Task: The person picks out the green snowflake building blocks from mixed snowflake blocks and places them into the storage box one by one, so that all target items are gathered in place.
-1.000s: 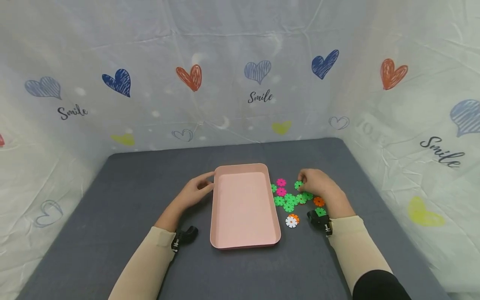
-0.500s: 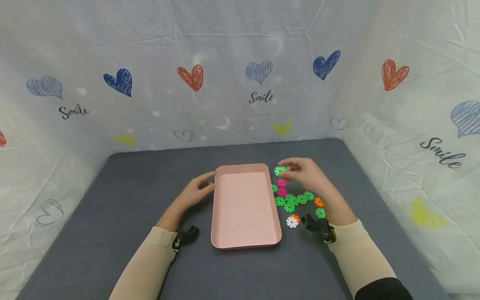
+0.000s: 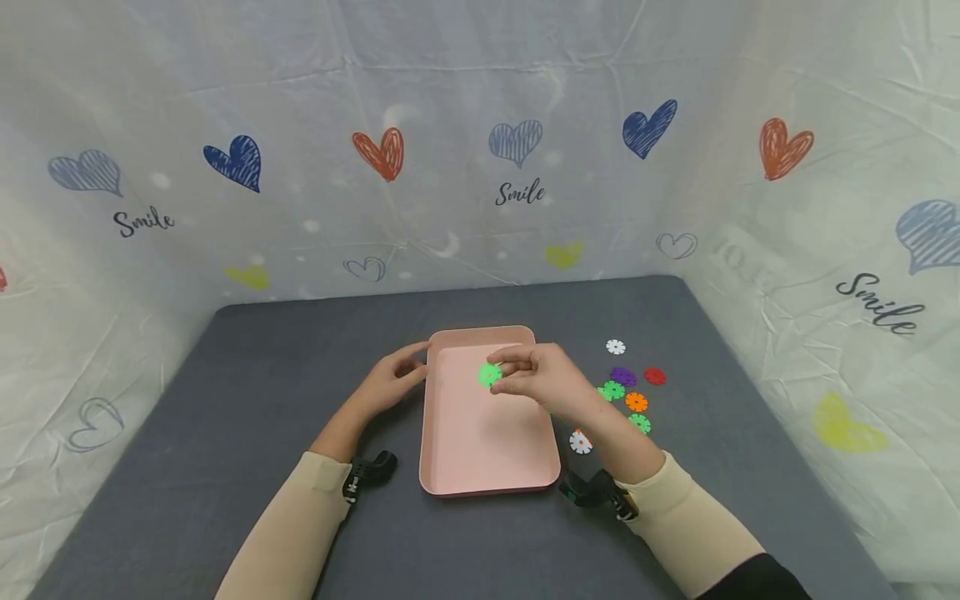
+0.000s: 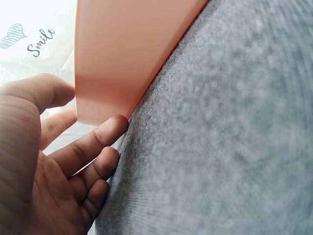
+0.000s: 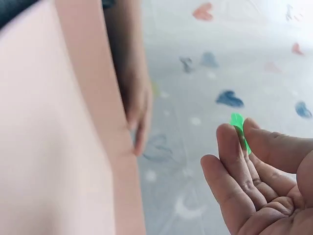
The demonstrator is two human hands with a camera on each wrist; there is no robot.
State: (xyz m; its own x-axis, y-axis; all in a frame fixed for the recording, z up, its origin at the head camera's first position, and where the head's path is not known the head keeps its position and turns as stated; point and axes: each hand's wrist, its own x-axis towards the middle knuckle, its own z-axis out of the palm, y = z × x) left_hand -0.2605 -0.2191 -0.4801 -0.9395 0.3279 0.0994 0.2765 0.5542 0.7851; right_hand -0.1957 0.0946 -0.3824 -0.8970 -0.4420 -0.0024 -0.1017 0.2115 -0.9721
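A pale pink tray sits midway across a grey worktop, its long axis running from the near edge toward the far edge. Above its far half, the person's right hand pinches a bright green disc between thumb and finger. The disc is just left of that palm, at the fingertips, over the tray's floor and apart from it; a soft shadow falls beneath the hand.

The left hand is well apart from the disc, outside the tray. Its fingers are spread and loosely bent, tips touching the tray near its far left corner, wrapped around nothing.

Between the tray and the worktop's right edge lie small, flat, flower-like discs with notched rims: a white disc farthest back, then a purple disc, a red disc, an orange disc and several green ones, some partly hidden by the right arm.

The tray looks smooth and matt, with rounded corners and low walls; the worktop's covering looks woven. Behind hangs a creased white curtain printed with hearts and "Smile".
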